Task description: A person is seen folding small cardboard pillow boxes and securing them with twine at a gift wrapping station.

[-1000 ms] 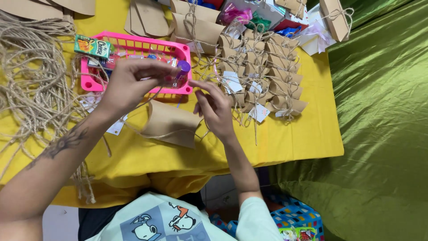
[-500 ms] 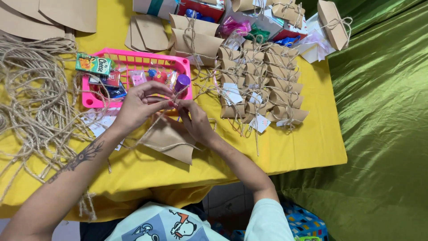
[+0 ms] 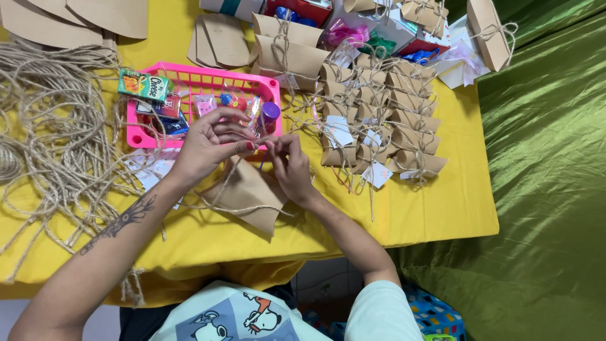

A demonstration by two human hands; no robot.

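Observation:
My left hand [image 3: 208,144] and my right hand [image 3: 291,165] meet fingertip to fingertip just above a brown paper pillow box [image 3: 247,192] lying on the yellow tablecloth [image 3: 435,208]. Both hands pinch a thin jute twine [image 3: 249,208] that loops around the box; its loose ends trail left and right across the box. The box lies tilted, directly in front of the pink basket [image 3: 201,81].
The pink basket holds small snack packets and a purple-capped bottle [image 3: 269,115]. A big tangle of cut twine [image 3: 50,126] covers the left. Several tied brown boxes with tags [image 3: 379,120] stand in rows at right. Flat unfolded boxes [image 3: 95,16] lie at the back. Green fabric [image 3: 549,189] hangs on the right.
My hands came together over the brown box from being apart near the basket. They have drawn closer, pinching the twine between the fingertips.

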